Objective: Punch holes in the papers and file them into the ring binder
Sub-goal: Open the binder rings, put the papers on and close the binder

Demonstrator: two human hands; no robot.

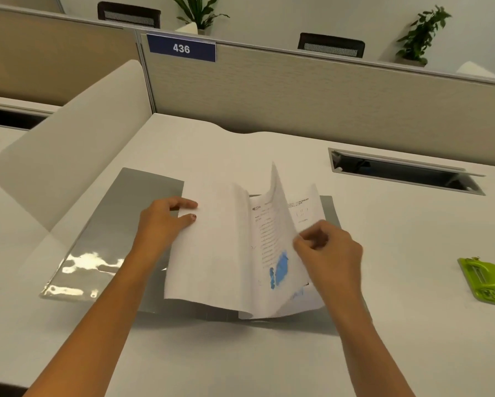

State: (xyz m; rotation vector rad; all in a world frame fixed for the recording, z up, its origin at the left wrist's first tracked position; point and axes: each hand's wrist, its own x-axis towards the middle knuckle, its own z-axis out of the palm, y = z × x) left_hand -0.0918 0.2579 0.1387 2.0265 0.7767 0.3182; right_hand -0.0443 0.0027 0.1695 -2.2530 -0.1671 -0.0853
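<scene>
A grey ring binder (117,224) lies open on the white desk, its glossy left cover spread out. White papers (211,253) sit in it, turned over to the left. My left hand (163,222) rests on the left edge of those turned sheets, fingers extended. One printed sheet (277,224) with a blue patch stands half lifted in the middle. My right hand (329,250) pinches its right edge between thumb and fingers. The binder's rings are hidden under the paper. A green hole punch (484,279) lies at the far right of the desk.
A curved white side divider (68,144) rises on the left. A beige partition (312,93) with a blue "436" sign closes the back. An open cable tray slot (406,173) is set in the desk at back right.
</scene>
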